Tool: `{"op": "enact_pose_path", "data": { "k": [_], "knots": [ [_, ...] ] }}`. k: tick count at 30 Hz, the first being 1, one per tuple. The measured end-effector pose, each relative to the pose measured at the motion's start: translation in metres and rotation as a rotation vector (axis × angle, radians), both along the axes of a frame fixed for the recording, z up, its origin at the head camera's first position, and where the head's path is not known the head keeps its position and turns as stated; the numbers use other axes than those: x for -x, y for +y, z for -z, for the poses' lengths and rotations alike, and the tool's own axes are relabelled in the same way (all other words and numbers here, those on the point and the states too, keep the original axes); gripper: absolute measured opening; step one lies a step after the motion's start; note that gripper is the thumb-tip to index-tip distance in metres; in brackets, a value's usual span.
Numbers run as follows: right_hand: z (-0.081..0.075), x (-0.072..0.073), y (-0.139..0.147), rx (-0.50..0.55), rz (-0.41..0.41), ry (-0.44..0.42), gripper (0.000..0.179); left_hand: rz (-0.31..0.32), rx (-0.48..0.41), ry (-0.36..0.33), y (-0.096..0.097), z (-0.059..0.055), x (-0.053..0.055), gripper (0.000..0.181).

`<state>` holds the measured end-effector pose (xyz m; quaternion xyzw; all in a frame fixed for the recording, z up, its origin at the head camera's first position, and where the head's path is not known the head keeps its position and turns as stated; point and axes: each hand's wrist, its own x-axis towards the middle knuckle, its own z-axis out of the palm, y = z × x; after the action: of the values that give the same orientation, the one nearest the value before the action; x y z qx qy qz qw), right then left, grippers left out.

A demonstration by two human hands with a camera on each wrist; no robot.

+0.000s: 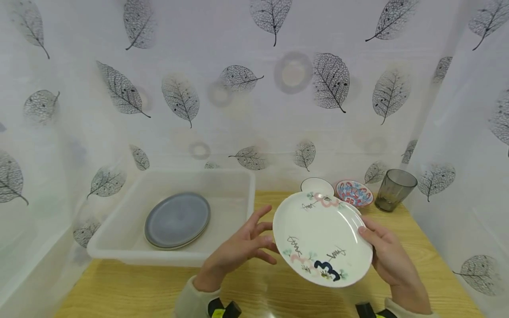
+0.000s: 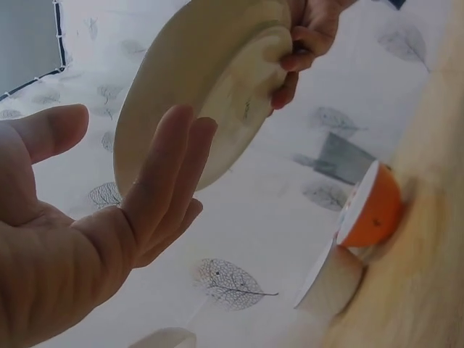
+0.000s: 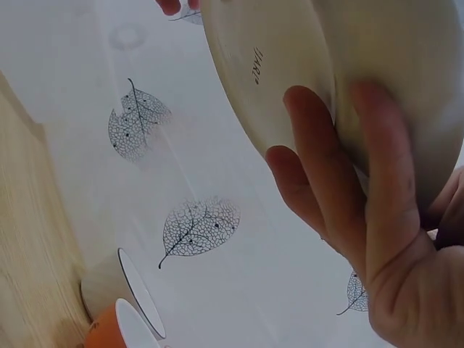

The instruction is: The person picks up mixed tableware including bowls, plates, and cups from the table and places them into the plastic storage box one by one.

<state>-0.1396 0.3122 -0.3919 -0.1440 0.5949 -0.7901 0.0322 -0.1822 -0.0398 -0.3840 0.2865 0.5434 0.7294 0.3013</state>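
Observation:
A white plate (image 1: 318, 238) with pink and dark-blue flower drawings is tilted in the air over the table. My right hand (image 1: 387, 256) grips its right rim, the thumb on the face and the fingers (image 3: 330, 167) spread under the base. At the plate's left edge, my left hand (image 1: 246, 245) has its fingers spread and relaxed, holding nothing. The left wrist view shows the plate's underside (image 2: 239, 94) just beyond the left fingertips. Grey-blue plates (image 1: 177, 221) lie stacked inside a white plastic bin (image 1: 107, 247) on the left.
Behind the held plate stand a white bowl (image 1: 317, 185) with a dark rim and a patterned bowl (image 1: 354, 193), orange outside. A smoky glass (image 1: 395, 190) is at the back right of the wooden table (image 1: 159, 287). Leaf-print curtains (image 1: 222, 132) enclose the back and sides.

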Motion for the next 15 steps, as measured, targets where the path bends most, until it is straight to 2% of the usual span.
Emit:
{"op": "enact_pose_path", "data": {
  "k": [8, 10, 15],
  "knots": [
    [-0.002, 0.000, -0.007, 0.043, -0.204, 0.033, 0.049, 0.211, -0.169, -0.004, -0.001, 0.009, 0.007, 0.081],
    [-0.004, 0.000, -0.009, 0.055, -0.237, 0.046, 0.050, 0.247, -0.201, -0.004, -0.001, 0.011, 0.008, 0.081],
    [-0.007, -0.002, -0.011, 0.052, -0.259, 0.037, 0.050, 0.294, -0.239, -0.038, -0.001, 0.012, 0.008, 0.082]
  ]
}}
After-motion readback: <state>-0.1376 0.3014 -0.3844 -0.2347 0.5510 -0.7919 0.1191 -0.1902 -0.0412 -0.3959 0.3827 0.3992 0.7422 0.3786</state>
